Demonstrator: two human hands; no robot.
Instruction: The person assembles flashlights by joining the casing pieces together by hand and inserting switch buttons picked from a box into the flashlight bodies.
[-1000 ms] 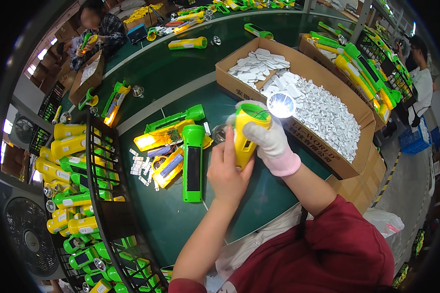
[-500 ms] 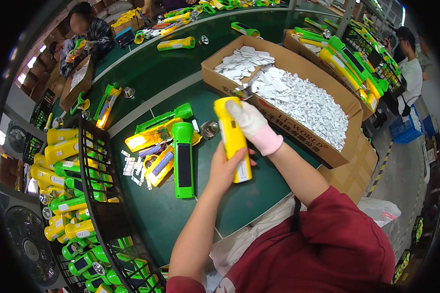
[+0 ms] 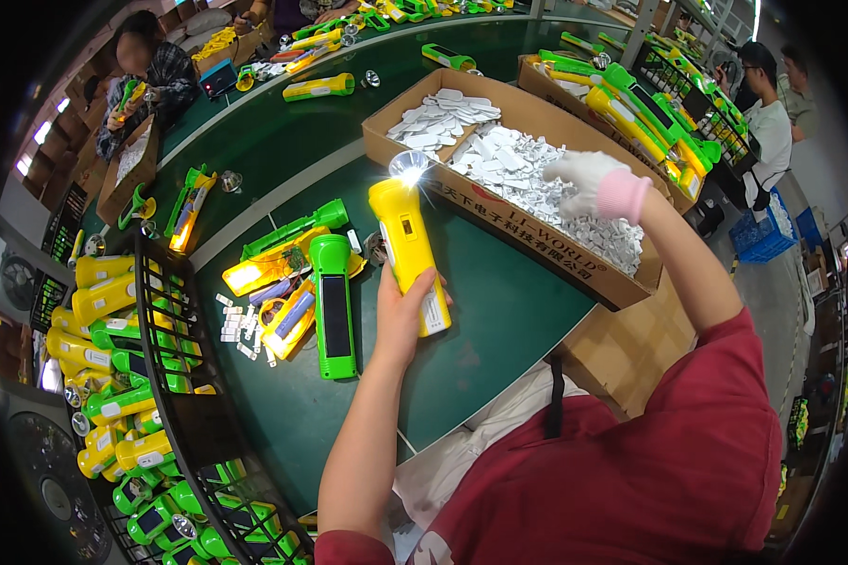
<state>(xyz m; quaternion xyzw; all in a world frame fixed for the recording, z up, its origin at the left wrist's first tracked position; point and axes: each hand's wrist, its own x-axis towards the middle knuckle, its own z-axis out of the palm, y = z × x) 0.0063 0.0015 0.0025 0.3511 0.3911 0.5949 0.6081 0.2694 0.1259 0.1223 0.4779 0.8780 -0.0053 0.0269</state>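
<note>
A yellow flashlight (image 3: 407,240) stands tilted in my bare left hand (image 3: 405,306), fingers wrapped round its lower body. Its clear reflector head (image 3: 408,168) at the top glows brightly. My right hand (image 3: 582,182), in a white glove with a pink cuff, hovers over the small white plastic parts (image 3: 509,160) in a cardboard box (image 3: 537,247); its fingers look apart, with nothing visible in them. Left of the held flashlight lies a green flashlight (image 3: 334,311) with a dark panel. Beside that are an opened yellow casing (image 3: 287,315) with battery cells and a green casing half (image 3: 292,231).
A black wire rack (image 3: 174,377) full of yellow and green flashlights borders the green table (image 3: 462,377) on the left. Small white pieces (image 3: 240,325) lie near it. Another box of flashlights (image 3: 631,113) stands at the far right. Co-workers are at the back left and right.
My right hand has left the flashlight's top and moved right, over the box of white parts. The flashlight, still in my left hand, now shows a lit reflector on top.
</note>
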